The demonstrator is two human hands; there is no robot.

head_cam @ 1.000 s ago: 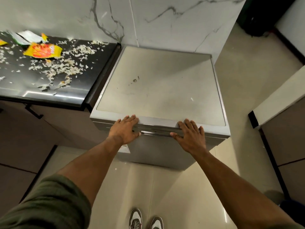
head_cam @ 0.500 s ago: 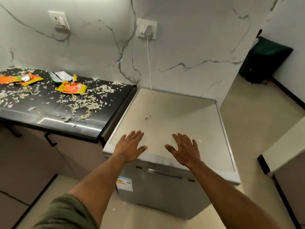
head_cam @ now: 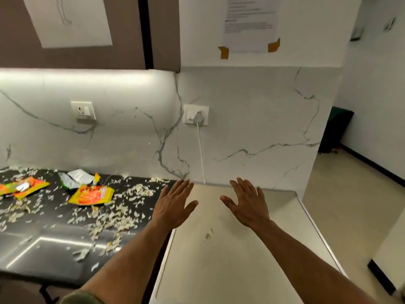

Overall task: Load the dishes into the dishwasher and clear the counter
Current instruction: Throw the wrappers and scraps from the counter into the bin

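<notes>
I saw a green sleeve (head_cam: 76, 298) at the bottom edge, and both forearms reached forward over the dishwasher (head_cam: 230, 260), whose pale flat top filled the near right of the view. My left hand (head_cam: 173, 206) was over its left edge and my right hand (head_cam: 248, 204) over the middle toward the back edge, both palm-down with fingers straight and spread, holding nothing; I could not tell whether they touched the top. A small dark smudge (head_cam: 208, 235) marked the top between my arms. Left of the appliance lay the black counter (head_cam: 43, 249), strewn with pale crumbs (head_cam: 114, 218). A yellow wrapper (head_cam: 92, 195) lay mid-counter, a silver wrapper (head_cam: 75, 177) near the back edge, an orange wrapper (head_cam: 22, 187) further left. Behind stood the marble wall (head_cam: 252, 128) with a bare socket (head_cam: 83, 110) and a plugged socket (head_cam: 196, 115), its white cord (head_cam: 200, 152) dropping behind the dishwasher. Above hung a taped paper (head_cam: 249, 23).
</notes>
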